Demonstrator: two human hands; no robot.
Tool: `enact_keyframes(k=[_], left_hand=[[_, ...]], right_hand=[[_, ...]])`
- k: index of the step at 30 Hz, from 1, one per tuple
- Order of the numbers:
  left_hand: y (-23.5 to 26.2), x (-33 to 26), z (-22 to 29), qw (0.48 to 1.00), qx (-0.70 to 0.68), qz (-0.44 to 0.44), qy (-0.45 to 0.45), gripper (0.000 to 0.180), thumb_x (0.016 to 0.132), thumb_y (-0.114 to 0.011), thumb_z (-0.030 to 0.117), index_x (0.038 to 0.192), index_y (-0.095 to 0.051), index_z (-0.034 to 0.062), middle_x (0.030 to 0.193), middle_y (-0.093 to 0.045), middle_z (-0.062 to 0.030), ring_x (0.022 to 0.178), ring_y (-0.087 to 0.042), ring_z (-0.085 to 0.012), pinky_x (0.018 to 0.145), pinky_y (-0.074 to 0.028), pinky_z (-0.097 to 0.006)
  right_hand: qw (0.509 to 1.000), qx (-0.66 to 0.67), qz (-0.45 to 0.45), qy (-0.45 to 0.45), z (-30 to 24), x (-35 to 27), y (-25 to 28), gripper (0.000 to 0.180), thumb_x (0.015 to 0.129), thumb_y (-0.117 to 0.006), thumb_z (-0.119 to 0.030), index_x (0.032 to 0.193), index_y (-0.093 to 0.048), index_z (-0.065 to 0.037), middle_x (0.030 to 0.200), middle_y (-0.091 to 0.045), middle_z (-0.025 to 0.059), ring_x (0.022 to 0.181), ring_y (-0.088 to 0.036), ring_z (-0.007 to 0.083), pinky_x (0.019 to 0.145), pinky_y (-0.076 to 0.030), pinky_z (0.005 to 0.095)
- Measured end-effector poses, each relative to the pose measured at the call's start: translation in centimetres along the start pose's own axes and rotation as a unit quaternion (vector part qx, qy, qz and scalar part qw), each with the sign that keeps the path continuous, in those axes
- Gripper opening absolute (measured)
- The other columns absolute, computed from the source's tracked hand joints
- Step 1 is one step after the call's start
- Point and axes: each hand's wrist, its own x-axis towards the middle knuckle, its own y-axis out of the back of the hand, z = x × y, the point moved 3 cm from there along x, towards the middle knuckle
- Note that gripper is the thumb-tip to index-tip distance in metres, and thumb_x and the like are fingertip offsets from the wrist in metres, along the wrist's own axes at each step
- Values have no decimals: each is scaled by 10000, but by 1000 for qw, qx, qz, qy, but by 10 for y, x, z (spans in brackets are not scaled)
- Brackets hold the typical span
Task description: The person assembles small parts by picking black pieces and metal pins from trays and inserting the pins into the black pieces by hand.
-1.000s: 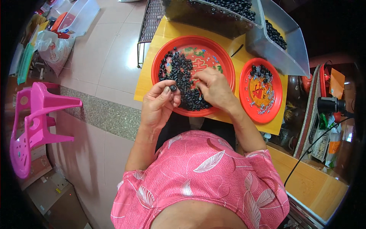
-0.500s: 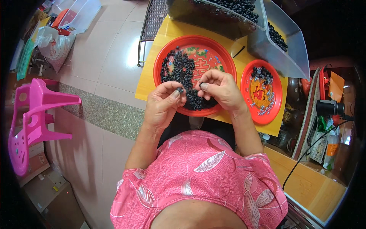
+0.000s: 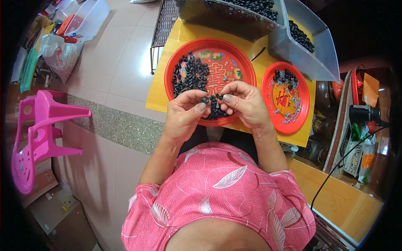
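Note:
My left hand [image 3: 186, 111] pinches a small round black piece [image 3: 205, 100] between thumb and forefinger. Close beside it, my right hand [image 3: 249, 106] has thumb and forefinger pressed together; what they hold is too small to make out. Both hands are over the near part of a round red tray [image 3: 228, 60] with a printed pattern. Many small black bead-like pieces [image 3: 189, 75] lie heaped on its left side and under my fingertips. To the right, an oval red tray [image 3: 306, 98] holds more black pieces [image 3: 285, 78] and small clear, shiny pieces [image 3: 295, 114].
The trays rest on a yellow board [image 3: 161, 102]. Behind them are a clear plastic bin [image 3: 226, 26] and another bin [image 3: 327, 46], both with black pieces. A pink plastic stool [image 3: 52, 113] stands at left, a wire rack [image 3: 164, 25] behind. A black cable [image 3: 339, 164] runs at right.
My hands have come a little closer together, and the black piece in the left one has moved right. The whole view has shifted slightly.

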Motion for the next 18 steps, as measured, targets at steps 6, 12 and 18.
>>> enact_keyframes(k=[6,12,18], left_hand=[[-4,-1,-2,999,30,-10,-18,258,776,-607,19,1023,-533,-3,871,-590,-107,738,-562,-159,666,-465,-258],[-4,-1,-1,997,64,-3,-33,247,776,-615,33,1004,-532,-16,860,-593,-91,715,-571,-147,652,-474,-245],[-5,-3,1,995,91,-3,-47,217,779,-621,30,983,-559,-13,835,-608,-49,713,-581,-96,666,-501,-219]], right_hand=[[999,-27,-2,25,-4,-5,-9,103,791,-604,-48,890,-581,-29,733,-579,-3,633,-542,48,542,-425,162],[996,-77,-3,41,-9,-8,-21,109,786,-582,4,893,-564,-1,776,-571,12,672,-542,62,587,-441,178],[990,-129,-12,56,-8,-9,-23,123,786,-577,20,909,-561,15,811,-570,14,722,-546,67,649,-456,186]])
